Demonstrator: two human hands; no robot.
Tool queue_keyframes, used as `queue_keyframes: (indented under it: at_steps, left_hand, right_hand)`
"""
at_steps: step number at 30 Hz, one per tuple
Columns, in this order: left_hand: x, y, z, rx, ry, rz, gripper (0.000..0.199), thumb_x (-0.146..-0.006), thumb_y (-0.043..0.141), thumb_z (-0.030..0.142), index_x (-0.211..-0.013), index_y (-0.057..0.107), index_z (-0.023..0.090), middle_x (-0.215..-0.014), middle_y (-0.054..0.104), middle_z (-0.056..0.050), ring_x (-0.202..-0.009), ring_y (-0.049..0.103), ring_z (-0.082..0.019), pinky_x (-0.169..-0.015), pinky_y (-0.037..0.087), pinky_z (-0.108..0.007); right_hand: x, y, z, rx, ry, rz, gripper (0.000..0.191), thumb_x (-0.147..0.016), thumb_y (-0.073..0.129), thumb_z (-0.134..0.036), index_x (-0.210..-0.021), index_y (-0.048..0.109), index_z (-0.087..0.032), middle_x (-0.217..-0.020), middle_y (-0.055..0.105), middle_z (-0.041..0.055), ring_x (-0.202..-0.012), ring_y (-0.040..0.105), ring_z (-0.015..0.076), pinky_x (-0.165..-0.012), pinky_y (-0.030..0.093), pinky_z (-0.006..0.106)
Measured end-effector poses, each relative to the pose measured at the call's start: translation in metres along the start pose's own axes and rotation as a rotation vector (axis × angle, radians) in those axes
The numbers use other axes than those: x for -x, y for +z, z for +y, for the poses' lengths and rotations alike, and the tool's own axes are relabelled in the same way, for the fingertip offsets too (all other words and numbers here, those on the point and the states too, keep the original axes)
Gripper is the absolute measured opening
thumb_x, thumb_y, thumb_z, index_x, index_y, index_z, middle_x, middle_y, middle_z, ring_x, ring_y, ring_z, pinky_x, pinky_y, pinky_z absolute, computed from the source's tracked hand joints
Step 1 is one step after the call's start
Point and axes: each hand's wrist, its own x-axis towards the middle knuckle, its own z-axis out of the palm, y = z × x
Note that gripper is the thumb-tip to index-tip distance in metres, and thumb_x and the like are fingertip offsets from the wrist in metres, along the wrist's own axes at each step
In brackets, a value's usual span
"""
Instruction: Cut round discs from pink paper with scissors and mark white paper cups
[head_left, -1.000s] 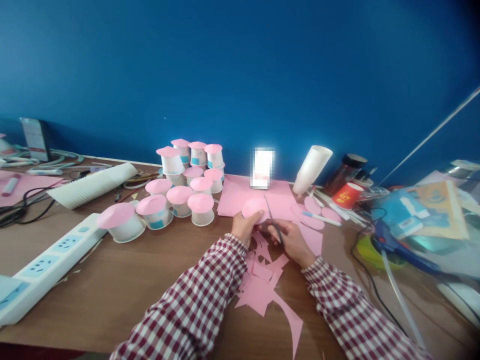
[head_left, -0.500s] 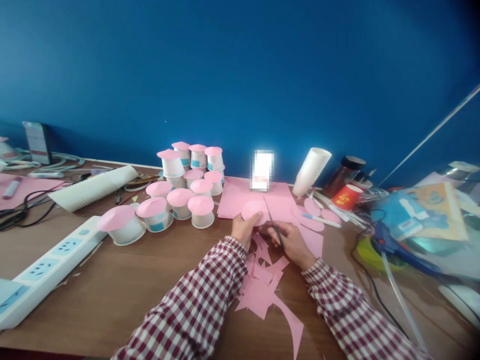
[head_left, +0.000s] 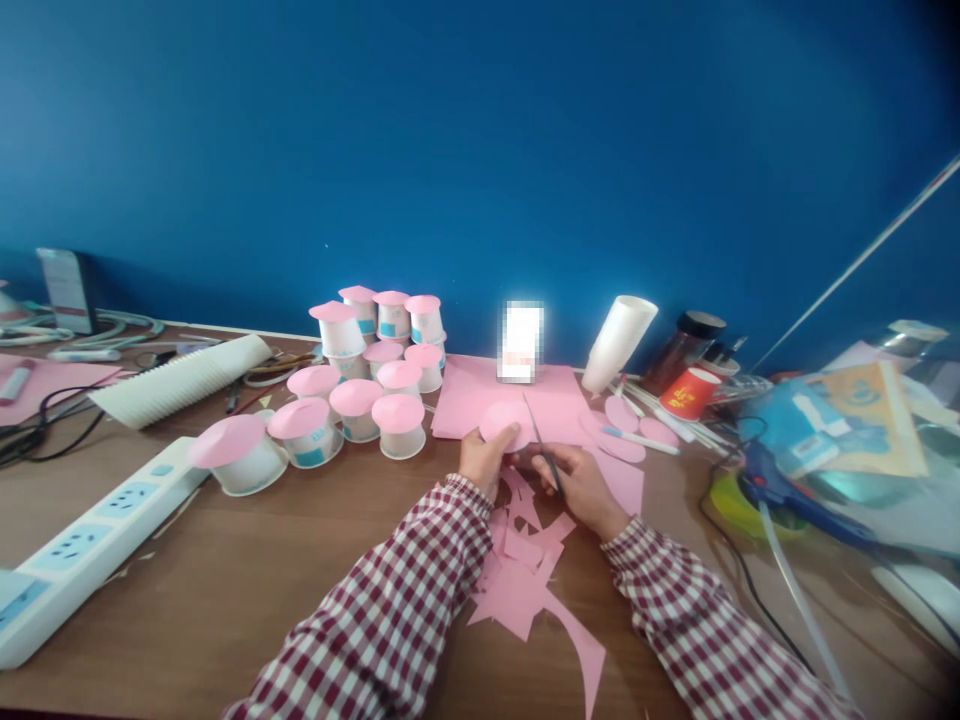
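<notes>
My left hand [head_left: 484, 458] pinches a round pink paper disc [head_left: 501, 420], thumb on top. In my right hand [head_left: 585, 485] is a pair of scissors [head_left: 552, 468], its blades pointing up and away beside the disc's right edge. My fingers hide the scissors' handles. Pink paper scraps [head_left: 517, 590] lie in a heap on the table below both hands. Behind the disc rests a stack of pink paper sheets [head_left: 457, 405]. More cut pink discs [head_left: 622, 448] and a marker [head_left: 641, 440] lie to the right of it.
White paper cups with pink cone tops [head_left: 401, 425] stand grouped at left, some stacked. A power strip [head_left: 97, 540] and nested white cups [head_left: 184, 380] are farther left. At right are a leaning cup stack [head_left: 621, 340], a red cup [head_left: 690, 392] and a blue glue gun [head_left: 806, 505].
The whole view has shifted slightly. My hands keep nearly the same grip and place, the scissors still beside the disc.
</notes>
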Motion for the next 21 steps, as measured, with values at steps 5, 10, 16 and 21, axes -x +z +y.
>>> queue_keyframes:
  at_steps: [5,10,16,21]
  left_hand:
    - [0.0004,-0.0001,0.0009,0.001,-0.011,0.007,0.029,-0.057,0.076,0.024,-0.077,0.063,0.007,-0.065,0.062,-0.005,-0.046,0.053,-0.008,-0.036,0.04,-0.018]
    - [0.0,0.0005,0.0008,0.006,-0.015,0.032,0.031,-0.055,0.077,0.024,-0.077,0.063,0.007,-0.066,0.063,-0.005,-0.046,0.053,-0.008,-0.038,0.041,-0.017]
    - [0.0002,-0.0001,0.0008,0.016,-0.011,0.032,0.032,-0.056,0.078,0.023,-0.08,0.064,0.007,-0.071,0.064,-0.007,-0.05,0.055,-0.008,-0.039,0.043,-0.018]
    - [-0.001,-0.0012,-0.0001,0.004,-0.01,0.015,0.031,-0.058,0.076,0.025,-0.079,0.063,0.007,-0.07,0.063,-0.006,-0.045,0.051,-0.006,-0.038,0.041,-0.018]
  right_hand:
    - [0.0,-0.0003,0.0004,0.007,-0.007,-0.005,0.036,-0.08,0.057,-0.04,-0.101,0.065,-0.012,-0.054,0.048,-0.0039,-0.047,0.044,0.0087,-0.046,0.039,0.021]
    - [0.0002,0.0001,-0.0014,0.006,-0.004,-0.013,0.036,-0.08,0.057,-0.041,-0.1,0.065,-0.012,-0.053,0.049,-0.0039,-0.046,0.043,0.0084,-0.046,0.038,0.021]
    - [0.0008,0.0004,-0.0036,0.01,-0.005,-0.003,0.036,-0.08,0.057,-0.042,-0.099,0.066,-0.012,-0.053,0.048,-0.0038,-0.046,0.044,0.0087,-0.045,0.038,0.021]
    - [0.0004,0.0008,-0.001,0.021,-0.006,0.009,0.036,-0.079,0.057,-0.043,-0.098,0.066,-0.013,-0.052,0.049,-0.0036,-0.045,0.044,0.0093,-0.045,0.039,0.022]
